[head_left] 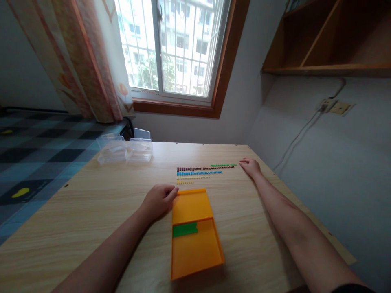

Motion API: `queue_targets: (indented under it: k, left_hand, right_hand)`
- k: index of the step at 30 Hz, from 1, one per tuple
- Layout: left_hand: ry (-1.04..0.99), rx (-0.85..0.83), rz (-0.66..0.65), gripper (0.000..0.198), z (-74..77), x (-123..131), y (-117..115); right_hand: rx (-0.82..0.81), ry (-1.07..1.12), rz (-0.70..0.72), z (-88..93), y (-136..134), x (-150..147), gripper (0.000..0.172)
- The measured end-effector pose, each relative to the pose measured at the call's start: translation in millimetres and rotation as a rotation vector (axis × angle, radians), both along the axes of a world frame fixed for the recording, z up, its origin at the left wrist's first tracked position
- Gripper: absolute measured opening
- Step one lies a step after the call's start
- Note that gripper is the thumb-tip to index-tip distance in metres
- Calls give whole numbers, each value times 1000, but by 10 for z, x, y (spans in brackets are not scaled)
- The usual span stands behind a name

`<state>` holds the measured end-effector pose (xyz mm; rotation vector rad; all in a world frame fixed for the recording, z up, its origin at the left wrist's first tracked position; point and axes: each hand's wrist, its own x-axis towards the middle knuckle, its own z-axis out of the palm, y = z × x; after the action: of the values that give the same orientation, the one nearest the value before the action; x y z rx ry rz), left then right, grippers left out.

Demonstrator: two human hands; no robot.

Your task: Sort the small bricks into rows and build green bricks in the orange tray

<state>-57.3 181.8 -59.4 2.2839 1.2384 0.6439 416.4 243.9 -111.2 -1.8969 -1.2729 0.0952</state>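
My left hand point(160, 199) rests on the table, curled closed, its thumb side at the top left corner of an orange plastic tray point(195, 252). Whether anything is inside its fingers is hidden. A flat green strip point(185, 229) with a notched end lies in the tray, just below the crossbar. At the right end of a row of tiny green pieces point(222, 165), my right hand point(250, 167) has its fingertips pinched together on the table; what they hold is too small to tell. Below that run rows of dark brown pieces point(192, 169), blue pieces point(198, 173) and yellow pieces point(185, 182).
Clear plastic boxes point(139, 149) stand at the table's back left. The wooden table point(122, 195) meets a wall at the right, where a cable runs from a socket point(327, 106). A window, a curtain point(94, 61) and a checked bed point(33, 154) lie beyond.
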Motion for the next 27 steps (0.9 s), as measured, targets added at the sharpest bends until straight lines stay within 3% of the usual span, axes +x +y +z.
queue_targets:
  k: [5,9,11,13,15,18,23,27]
  left_hand:
    - [32,14,-6,45,9,10,-18]
    - [81,61,-31,43,25,25,-51]
    - [119,100,-50,42,46,36,-83]
    - [170,143,-77,41,80,50,-131]
    - [223,193,-116,40,123,67,-193]
    - [282,255,-173,41,188,95,-289]
    - [334,306,-276,38,255,149,-376]
    - [385,302,-335,34,257,182,-382]
  right_hand:
    - [112,68,-2,155,-255,-180,30]
    - [169,101,158,532,-645,-522,37]
    - [181,93,317,807,-920,-822,32]
    - [171,26,649,1060,-1235,-1192,23]
    - [58,-30,942,1211,-1543,-1572,17]
    - [-108,-134,1140,1176,-1866,-2010,13]
    - [-207,-369,1061,809,-1954,-2250,14]
    - [-212,-436,1005,665,-1907,-2274,15]
